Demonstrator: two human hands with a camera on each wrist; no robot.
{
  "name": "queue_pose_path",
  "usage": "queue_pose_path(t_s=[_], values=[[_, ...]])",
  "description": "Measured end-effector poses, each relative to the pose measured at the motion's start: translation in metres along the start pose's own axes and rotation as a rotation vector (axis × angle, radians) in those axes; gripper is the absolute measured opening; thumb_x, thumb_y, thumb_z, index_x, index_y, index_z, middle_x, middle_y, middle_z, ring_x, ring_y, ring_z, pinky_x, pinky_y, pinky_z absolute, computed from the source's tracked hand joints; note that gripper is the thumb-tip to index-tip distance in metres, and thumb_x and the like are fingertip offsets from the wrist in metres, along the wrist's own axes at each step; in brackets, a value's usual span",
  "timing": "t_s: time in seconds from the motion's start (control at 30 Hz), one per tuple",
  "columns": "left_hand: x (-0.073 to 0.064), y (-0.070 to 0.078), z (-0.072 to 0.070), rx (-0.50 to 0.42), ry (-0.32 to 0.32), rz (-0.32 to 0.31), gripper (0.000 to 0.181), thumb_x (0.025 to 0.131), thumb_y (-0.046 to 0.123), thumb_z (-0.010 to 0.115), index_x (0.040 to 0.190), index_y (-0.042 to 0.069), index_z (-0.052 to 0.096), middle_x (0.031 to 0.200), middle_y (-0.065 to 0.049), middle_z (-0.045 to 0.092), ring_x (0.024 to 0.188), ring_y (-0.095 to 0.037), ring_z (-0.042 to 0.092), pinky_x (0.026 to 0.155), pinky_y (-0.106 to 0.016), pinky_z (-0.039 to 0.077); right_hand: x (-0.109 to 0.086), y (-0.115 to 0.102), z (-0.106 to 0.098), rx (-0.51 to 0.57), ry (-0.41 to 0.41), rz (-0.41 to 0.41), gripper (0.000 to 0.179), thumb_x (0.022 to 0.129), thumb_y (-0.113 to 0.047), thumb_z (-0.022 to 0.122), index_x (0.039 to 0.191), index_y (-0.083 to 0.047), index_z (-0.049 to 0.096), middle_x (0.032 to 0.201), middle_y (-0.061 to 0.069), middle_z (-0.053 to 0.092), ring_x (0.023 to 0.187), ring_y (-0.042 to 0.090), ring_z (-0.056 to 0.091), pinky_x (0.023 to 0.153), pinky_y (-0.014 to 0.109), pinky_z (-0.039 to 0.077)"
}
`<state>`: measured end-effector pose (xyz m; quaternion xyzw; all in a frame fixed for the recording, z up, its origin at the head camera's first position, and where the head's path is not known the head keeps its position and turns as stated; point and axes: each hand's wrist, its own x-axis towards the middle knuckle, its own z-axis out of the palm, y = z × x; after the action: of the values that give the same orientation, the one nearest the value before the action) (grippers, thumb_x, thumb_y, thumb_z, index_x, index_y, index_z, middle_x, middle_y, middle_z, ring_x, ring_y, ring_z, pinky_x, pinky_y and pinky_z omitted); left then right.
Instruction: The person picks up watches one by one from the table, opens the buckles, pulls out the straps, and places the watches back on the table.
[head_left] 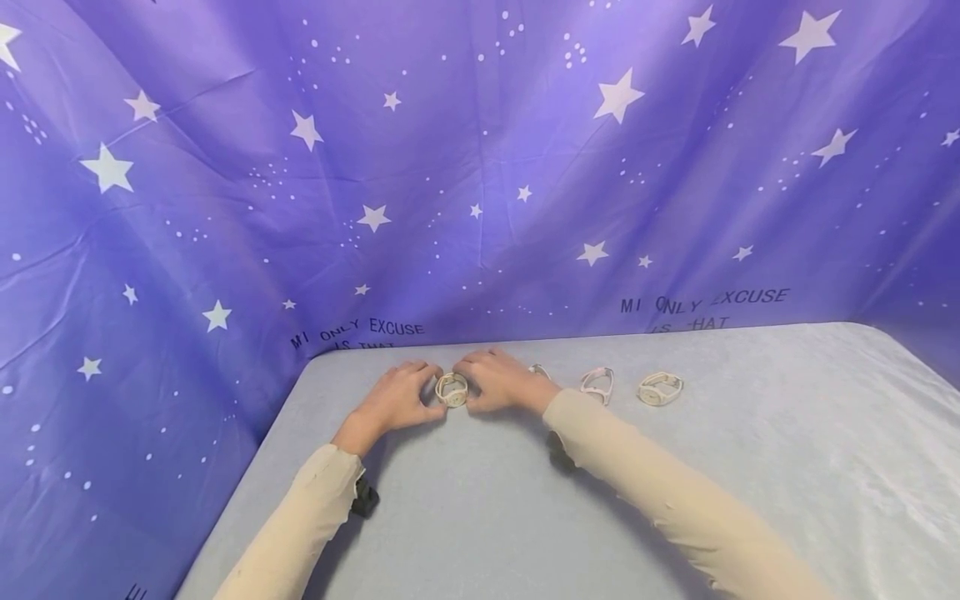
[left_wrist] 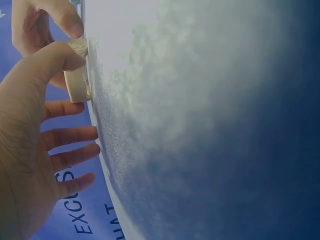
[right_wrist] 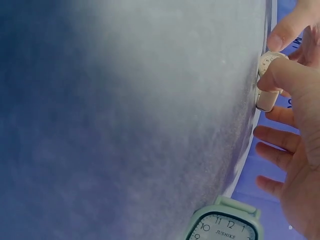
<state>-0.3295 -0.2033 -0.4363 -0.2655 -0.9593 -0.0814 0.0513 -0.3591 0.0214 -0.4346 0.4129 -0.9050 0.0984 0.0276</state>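
Note:
A cream wristwatch (head_left: 452, 392) with its strap closed in a loop stands on the table near the back edge, dial toward the near side. From its left, my left hand (head_left: 399, 396) pinches the watch between thumb and index finger, the other fingers spread apart. My right hand (head_left: 501, 382) does the same from the right, thumb beside the dial (right_wrist: 270, 59). Just past my right hand a mint-green wristwatch (right_wrist: 227, 225) with a squarish numbered dial shows large in the right wrist view. In the head view my right hand partly covers it.
To the right stand a pale pink wristwatch (head_left: 597, 385) and another cream wristwatch (head_left: 660, 389), both with looped straps. A grey cloth covers the table (head_left: 465, 508). Close behind its back edge hangs a purple curtain (head_left: 480, 167) with white stars and printed words.

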Motion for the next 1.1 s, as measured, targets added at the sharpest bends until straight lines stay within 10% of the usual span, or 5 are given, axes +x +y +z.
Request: queue_pose_path(t_s=[0.67, 1.1], values=[[0.003, 0.002, -0.001, -0.109, 0.096, 0.027, 0.046, 0.079, 0.034, 0.077, 0.12, 0.016, 0.065, 0.103, -0.004, 0.072, 0.094, -0.023, 0.066, 0.083, -0.044, 0.058, -0.007, -0.004, -0.013, 0.176, 0.081, 0.001, 0.05, 0.088, -0.017, 0.071, 0.134, -0.002, 0.061, 0.122, 0.011, 0.071, 0.102, 0.024, 0.067, 0.097, 0.04, 0.056], [0.009, 0.014, -0.022, -0.564, 0.137, -0.003, 0.049, 0.081, 0.01, 0.08, 0.125, 0.003, 0.06, 0.115, -0.015, 0.073, 0.102, -0.025, 0.07, 0.098, -0.045, 0.058, -0.02, -0.009, -0.038, 0.192, 0.216, 0.048, 0.056, 0.087, -0.017, 0.07, 0.138, 0.0, 0.056, 0.132, 0.015, 0.067, 0.108, 0.028, 0.068, 0.101, 0.043, 0.055]])
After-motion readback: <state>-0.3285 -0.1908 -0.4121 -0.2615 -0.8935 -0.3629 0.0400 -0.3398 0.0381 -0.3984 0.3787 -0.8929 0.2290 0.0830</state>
